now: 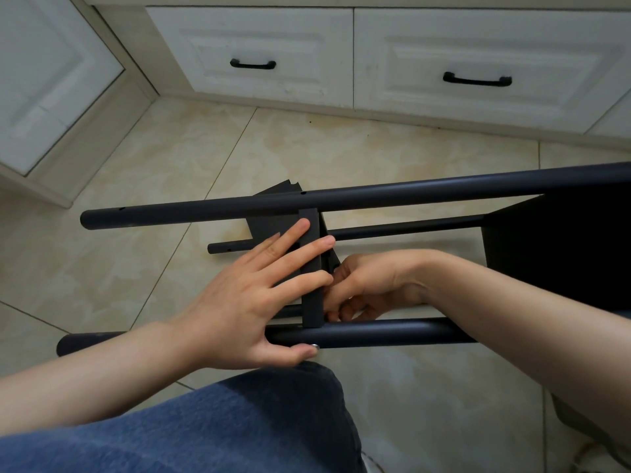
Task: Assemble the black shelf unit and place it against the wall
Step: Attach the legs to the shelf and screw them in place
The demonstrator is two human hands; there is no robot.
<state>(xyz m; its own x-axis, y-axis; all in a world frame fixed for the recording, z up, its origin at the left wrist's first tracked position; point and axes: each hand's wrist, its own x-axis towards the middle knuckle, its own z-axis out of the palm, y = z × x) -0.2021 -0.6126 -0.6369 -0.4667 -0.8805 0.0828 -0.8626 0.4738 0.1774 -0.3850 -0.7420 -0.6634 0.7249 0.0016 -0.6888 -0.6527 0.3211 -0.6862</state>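
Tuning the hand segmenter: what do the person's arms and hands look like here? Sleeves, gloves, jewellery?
Left hand and right hand are bare: no gloves, rings or watch visible, no sleeves in view. The left thumbnail looks glossy.

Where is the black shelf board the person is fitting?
Head view, centre: the shelf board stands on edge between the upper pole and lower pole, left hand flat against it, right hand curled to its right.

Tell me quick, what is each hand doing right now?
Left hand: open, fingers flat on the black shelf panel.
Right hand: fingers curled beside that panel; whether it holds anything cannot be told.
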